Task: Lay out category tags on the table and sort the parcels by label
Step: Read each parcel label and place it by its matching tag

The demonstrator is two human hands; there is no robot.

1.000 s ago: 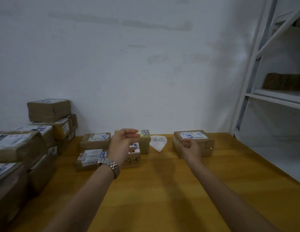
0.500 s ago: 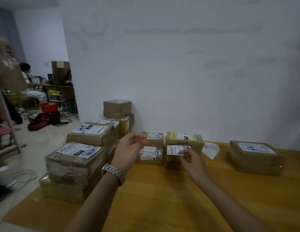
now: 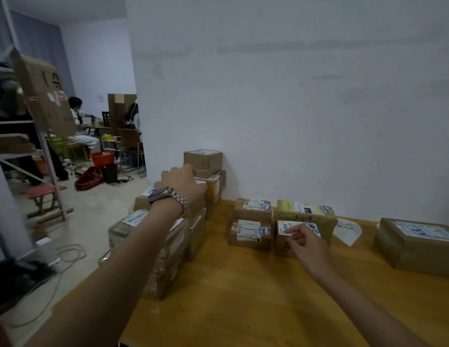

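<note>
Reaching left hand (image 3: 179, 180) at parcel stack (image 3: 203, 162) | right hand (image 3: 307, 242) loosely curled

The left hand (image 3: 183, 181) shows only its back. Its fingertips are hidden, so whether it grips the top parcel (image 3: 203, 161) cannot be told. Its forearm covers much of the near parcels (image 3: 168, 259). The right hand (image 3: 308, 242) masks part of a label (image 3: 285, 227), whose print is too small to read. The flat parcel (image 3: 414, 244) runs off the right edge.
</note>
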